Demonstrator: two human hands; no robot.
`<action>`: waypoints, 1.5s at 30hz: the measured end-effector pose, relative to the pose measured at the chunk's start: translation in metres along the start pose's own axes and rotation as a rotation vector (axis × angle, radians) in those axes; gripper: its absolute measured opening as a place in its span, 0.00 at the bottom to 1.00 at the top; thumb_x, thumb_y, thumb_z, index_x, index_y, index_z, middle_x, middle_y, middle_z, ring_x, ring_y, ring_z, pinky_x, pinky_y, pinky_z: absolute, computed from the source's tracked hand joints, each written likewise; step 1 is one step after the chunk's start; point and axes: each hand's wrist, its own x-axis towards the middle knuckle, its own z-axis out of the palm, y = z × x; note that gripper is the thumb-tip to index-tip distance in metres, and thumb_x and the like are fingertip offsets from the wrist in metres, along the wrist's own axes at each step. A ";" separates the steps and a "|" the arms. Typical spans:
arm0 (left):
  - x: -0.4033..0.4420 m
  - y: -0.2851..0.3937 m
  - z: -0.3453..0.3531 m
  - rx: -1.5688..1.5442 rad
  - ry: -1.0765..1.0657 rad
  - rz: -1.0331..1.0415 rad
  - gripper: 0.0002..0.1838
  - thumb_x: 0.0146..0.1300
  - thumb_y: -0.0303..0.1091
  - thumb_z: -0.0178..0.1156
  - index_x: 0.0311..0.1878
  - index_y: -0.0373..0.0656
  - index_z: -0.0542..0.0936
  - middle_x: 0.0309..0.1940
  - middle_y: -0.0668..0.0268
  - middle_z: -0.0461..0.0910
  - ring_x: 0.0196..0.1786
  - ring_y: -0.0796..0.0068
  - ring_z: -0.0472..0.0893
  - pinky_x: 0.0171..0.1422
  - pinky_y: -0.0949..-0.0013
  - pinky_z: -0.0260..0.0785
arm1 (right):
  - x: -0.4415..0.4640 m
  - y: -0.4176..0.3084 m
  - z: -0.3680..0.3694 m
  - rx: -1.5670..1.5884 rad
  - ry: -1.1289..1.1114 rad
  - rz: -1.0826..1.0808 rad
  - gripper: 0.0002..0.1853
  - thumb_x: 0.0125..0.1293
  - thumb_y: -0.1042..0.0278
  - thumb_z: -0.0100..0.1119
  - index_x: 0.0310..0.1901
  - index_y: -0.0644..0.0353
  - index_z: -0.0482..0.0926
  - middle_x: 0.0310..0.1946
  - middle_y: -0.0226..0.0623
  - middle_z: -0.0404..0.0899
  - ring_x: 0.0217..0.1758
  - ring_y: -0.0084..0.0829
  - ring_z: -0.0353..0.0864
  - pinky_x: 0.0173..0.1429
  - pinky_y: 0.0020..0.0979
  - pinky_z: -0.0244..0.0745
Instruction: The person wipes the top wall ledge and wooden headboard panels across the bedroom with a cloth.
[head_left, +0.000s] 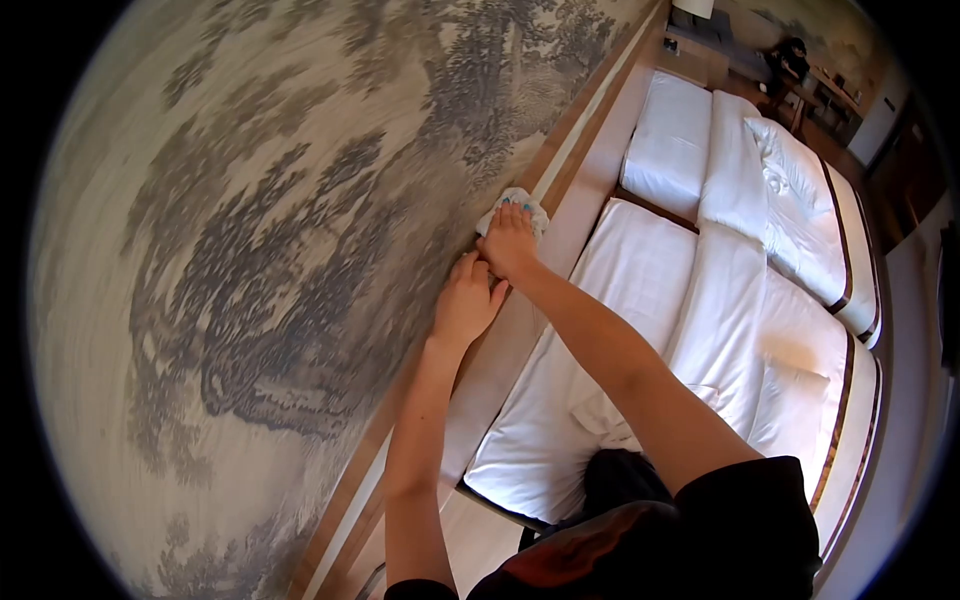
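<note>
A crumpled white cloth (540,218) lies against the wooden ledge (556,160) that runs along the foot of the patterned wall. My right hand (511,243) grips the cloth from above, fingers over it and pressing it down. Just nearer to me, my left hand (467,302) rests on the same ledge with its thumb apart from the fingers. Its fingertips come close to the right hand, and I cannot tell whether they touch the cloth. Both arms reach forward over the ledge.
Two beds with white bedding (640,250) stand side by side along the ledge on the right. A pillow (790,405) lies on the nearer one. The wall (280,250) fills the left. At the far end sits another person (788,65) near a wooden table.
</note>
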 end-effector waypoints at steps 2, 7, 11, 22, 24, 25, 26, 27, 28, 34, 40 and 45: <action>0.016 0.007 0.013 0.029 -0.047 -0.038 0.21 0.55 0.36 0.61 0.48 0.32 0.72 0.56 0.43 0.68 0.59 0.46 0.69 0.60 0.57 0.65 | 0.016 0.018 0.006 -0.026 0.030 0.009 0.37 0.60 0.53 0.51 0.61 0.79 0.61 0.66 0.58 0.57 0.71 0.52 0.52 0.73 0.47 0.43; 0.063 0.013 0.049 0.166 -0.221 -0.045 0.38 0.56 0.40 0.61 0.62 0.26 0.59 0.64 0.38 0.57 0.66 0.43 0.61 0.67 0.56 0.57 | 0.072 0.070 0.004 -0.004 0.020 0.092 0.37 0.62 0.50 0.46 0.63 0.76 0.59 0.67 0.56 0.54 0.72 0.50 0.49 0.74 0.45 0.39; 0.086 0.017 0.071 0.242 -0.293 -0.093 0.42 0.57 0.43 0.60 0.65 0.25 0.54 0.67 0.39 0.51 0.69 0.43 0.55 0.70 0.51 0.50 | 0.126 0.125 0.002 0.003 -0.026 0.148 0.38 0.64 0.49 0.43 0.65 0.74 0.55 0.69 0.54 0.51 0.73 0.49 0.46 0.75 0.45 0.35; 0.090 0.025 0.087 0.362 -0.232 -0.154 0.40 0.58 0.44 0.60 0.65 0.27 0.57 0.68 0.43 0.52 0.70 0.45 0.55 0.69 0.48 0.50 | 0.263 0.260 -0.014 -0.067 -0.142 0.267 0.37 0.65 0.46 0.38 0.67 0.68 0.56 0.70 0.48 0.51 0.74 0.50 0.44 0.74 0.49 0.36; 0.091 0.024 0.087 0.346 -0.193 -0.148 0.39 0.58 0.44 0.60 0.65 0.28 0.57 0.67 0.43 0.53 0.69 0.46 0.56 0.69 0.48 0.51 | 0.277 0.273 -0.001 -0.103 -0.085 0.233 0.36 0.65 0.45 0.38 0.66 0.68 0.58 0.69 0.47 0.54 0.72 0.50 0.48 0.72 0.50 0.40; 0.089 0.027 0.087 0.333 -0.177 -0.146 0.39 0.58 0.44 0.60 0.65 0.28 0.57 0.67 0.44 0.54 0.69 0.46 0.57 0.69 0.48 0.51 | 0.276 0.276 0.004 -0.124 -0.061 0.218 0.36 0.65 0.45 0.38 0.65 0.68 0.59 0.68 0.47 0.55 0.72 0.50 0.49 0.72 0.50 0.42; 0.087 0.028 0.088 0.331 -0.175 -0.152 0.39 0.58 0.44 0.60 0.65 0.28 0.57 0.67 0.44 0.54 0.69 0.47 0.57 0.69 0.48 0.51 | 0.273 0.280 0.007 -0.123 -0.071 0.192 0.35 0.64 0.46 0.39 0.64 0.67 0.61 0.66 0.47 0.58 0.70 0.50 0.52 0.70 0.51 0.44; 0.087 0.027 0.090 0.333 -0.167 -0.151 0.39 0.58 0.44 0.60 0.65 0.28 0.57 0.67 0.44 0.55 0.68 0.47 0.58 0.69 0.49 0.52 | 0.271 0.280 0.004 -0.121 -0.072 0.169 0.34 0.64 0.46 0.40 0.62 0.67 0.64 0.65 0.47 0.60 0.69 0.50 0.54 0.69 0.51 0.47; 0.089 0.025 0.089 0.336 -0.157 -0.146 0.39 0.59 0.44 0.60 0.65 0.28 0.57 0.67 0.44 0.55 0.68 0.47 0.58 0.69 0.49 0.52 | 0.270 0.277 0.001 -0.119 -0.069 0.147 0.34 0.63 0.46 0.40 0.61 0.67 0.66 0.63 0.47 0.62 0.68 0.50 0.57 0.68 0.51 0.49; 0.085 0.023 0.092 0.321 -0.094 -0.145 0.40 0.57 0.45 0.61 0.65 0.28 0.58 0.66 0.43 0.56 0.68 0.48 0.59 0.70 0.49 0.52 | 0.199 0.232 -0.007 -0.164 -0.002 -0.080 0.31 0.60 0.47 0.44 0.56 0.67 0.71 0.56 0.45 0.70 0.63 0.48 0.63 0.63 0.49 0.58; 0.083 0.021 0.096 0.301 0.000 -0.187 0.44 0.53 0.44 0.64 0.65 0.27 0.56 0.65 0.40 0.56 0.68 0.47 0.59 0.69 0.56 0.56 | 0.111 0.166 -0.018 -0.067 0.001 -0.225 0.31 0.58 0.49 0.47 0.56 0.66 0.71 0.56 0.43 0.72 0.63 0.44 0.64 0.63 0.48 0.59; 0.086 0.028 0.085 0.036 0.027 -0.286 0.52 0.47 0.42 0.69 0.68 0.29 0.48 0.66 0.41 0.55 0.67 0.46 0.60 0.67 0.59 0.60 | 0.040 0.124 -0.026 0.026 0.034 -0.390 0.32 0.54 0.51 0.52 0.57 0.66 0.71 0.55 0.43 0.73 0.62 0.46 0.65 0.64 0.46 0.59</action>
